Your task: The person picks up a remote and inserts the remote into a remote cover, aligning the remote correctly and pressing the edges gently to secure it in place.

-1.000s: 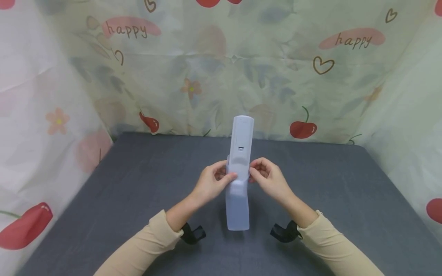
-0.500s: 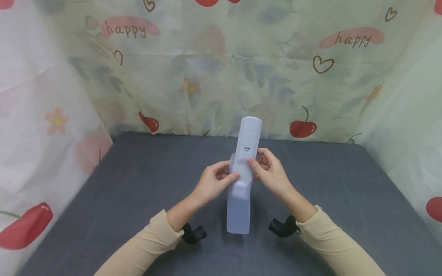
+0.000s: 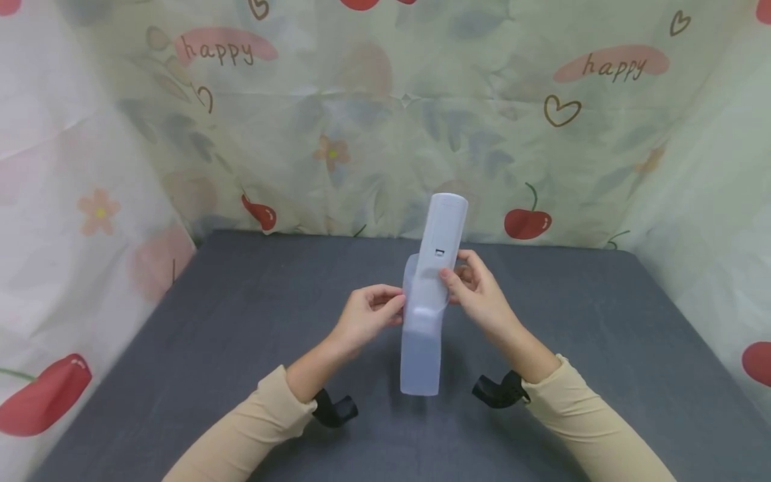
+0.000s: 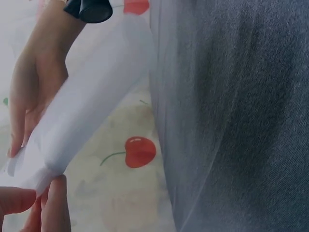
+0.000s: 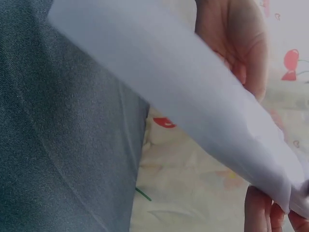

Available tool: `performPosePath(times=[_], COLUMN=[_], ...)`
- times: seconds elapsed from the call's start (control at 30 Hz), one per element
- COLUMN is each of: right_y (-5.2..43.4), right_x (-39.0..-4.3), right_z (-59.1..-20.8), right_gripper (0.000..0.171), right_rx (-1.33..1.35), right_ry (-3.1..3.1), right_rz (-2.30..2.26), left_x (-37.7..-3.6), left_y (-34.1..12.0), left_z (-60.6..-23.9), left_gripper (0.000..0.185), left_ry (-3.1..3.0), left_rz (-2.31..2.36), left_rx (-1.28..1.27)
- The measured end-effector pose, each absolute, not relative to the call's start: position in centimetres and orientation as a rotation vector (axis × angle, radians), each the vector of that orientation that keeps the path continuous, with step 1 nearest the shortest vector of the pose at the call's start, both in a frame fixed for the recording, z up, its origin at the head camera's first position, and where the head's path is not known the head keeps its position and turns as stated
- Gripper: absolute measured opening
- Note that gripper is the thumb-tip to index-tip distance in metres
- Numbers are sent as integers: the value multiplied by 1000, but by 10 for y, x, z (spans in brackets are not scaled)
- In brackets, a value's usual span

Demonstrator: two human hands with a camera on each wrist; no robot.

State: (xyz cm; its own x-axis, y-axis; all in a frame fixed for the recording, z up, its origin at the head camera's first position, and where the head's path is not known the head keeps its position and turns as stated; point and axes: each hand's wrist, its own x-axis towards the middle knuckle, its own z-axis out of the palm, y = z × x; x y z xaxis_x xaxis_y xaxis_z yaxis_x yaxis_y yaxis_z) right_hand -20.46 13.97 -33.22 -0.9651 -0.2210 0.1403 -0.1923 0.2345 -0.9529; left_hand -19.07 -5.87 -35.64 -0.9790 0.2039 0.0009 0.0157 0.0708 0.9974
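Observation:
A long white device [image 3: 442, 227] with a small dark port on its face is held tilted over the table, with a translucent lower part [image 3: 420, 361] hanging below it. Its exact kind does not show. My right hand [image 3: 482, 294] grips the right side of the white body, thumb across the face and fingers behind. On the other side, my left hand [image 3: 366, 318] pinches the translucent left edge between thumb and fingers. From the left wrist, left fingertips [image 4: 55, 203] appear at the device's narrow end. In the right wrist view, the pale body [image 5: 159, 77] crosses the frame diagonally.
A dark grey cloth covers the table [image 3: 253, 301]. Behind it hangs a printed curtain [image 3: 397, 134] with cherries and hearts, and similar cloth closes both sides. Black wrist mounts [image 3: 335, 408] sit below both beige sleeves [image 3: 259, 422].
The device has shifted right and tilted further right at its top. My right hand has moved up its side, the thumb coming onto the face. My left thumb has slid back to the left edge.

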Motion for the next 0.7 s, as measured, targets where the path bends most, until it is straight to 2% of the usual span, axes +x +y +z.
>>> performPosePath(times=[0.7], right_y=[136], right_x=[-207], right_z=[-334], right_gripper=[41], right_rx=[-525], right_ry=[2362], right_rz=[-1796], left_x=[-190], left_y=[-54], left_z=[-358], left_gripper=[20], left_ry=[2307], left_rz=[2088], left_rx=[149])
